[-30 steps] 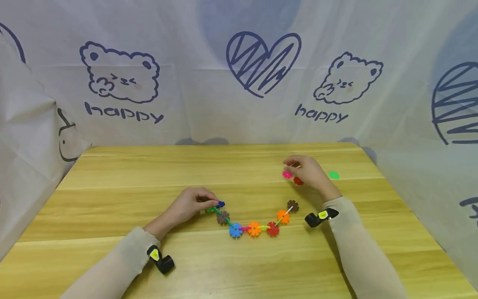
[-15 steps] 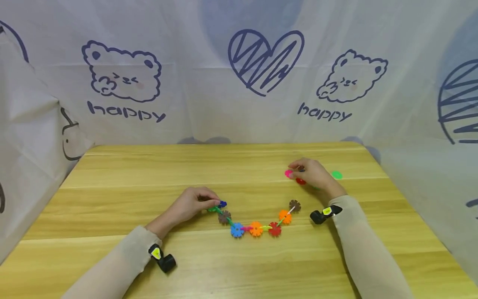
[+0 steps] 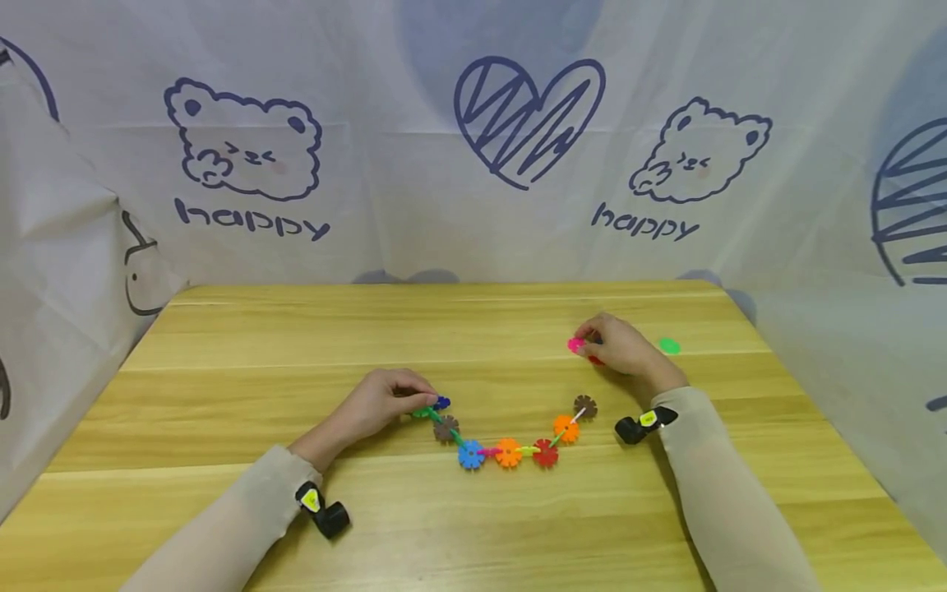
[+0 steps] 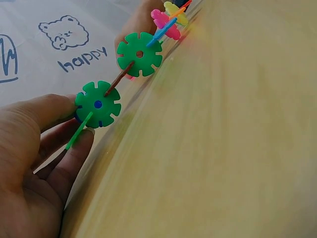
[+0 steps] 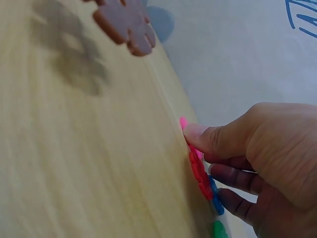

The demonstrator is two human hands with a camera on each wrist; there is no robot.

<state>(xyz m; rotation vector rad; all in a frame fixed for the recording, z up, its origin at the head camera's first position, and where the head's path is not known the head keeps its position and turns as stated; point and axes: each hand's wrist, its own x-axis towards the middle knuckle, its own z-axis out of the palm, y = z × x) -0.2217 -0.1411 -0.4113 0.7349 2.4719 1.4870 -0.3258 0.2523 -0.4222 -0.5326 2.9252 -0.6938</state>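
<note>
A chain of notched plastic discs [image 3: 508,453] curves across the table, flat discs alternating with ones seen edge-on. My left hand [image 3: 388,400] pinches its left end, at a dark blue disc [image 3: 442,403] beside a green one [image 4: 98,104]. At the chain's right end is a brown disc [image 3: 585,407], which looks raised above its shadow in the right wrist view. Farther back, my right hand [image 3: 625,345] pinches a loose pink disc [image 3: 575,345] at the table. A red disc [image 5: 199,173] and a blue disc [image 5: 216,198] lie under those fingers, partly hidden.
A loose light green disc [image 3: 669,346] lies right of my right hand. The wooden table [image 3: 296,329] ends at a white printed cloth [image 3: 414,205] behind and at the sides. Each wrist wears a black camera [image 3: 325,511].
My right hand has shifted slightly and its thumb has come down onto the pink disc. My left hand stays on the chain's end. The head view has turned a little.
</note>
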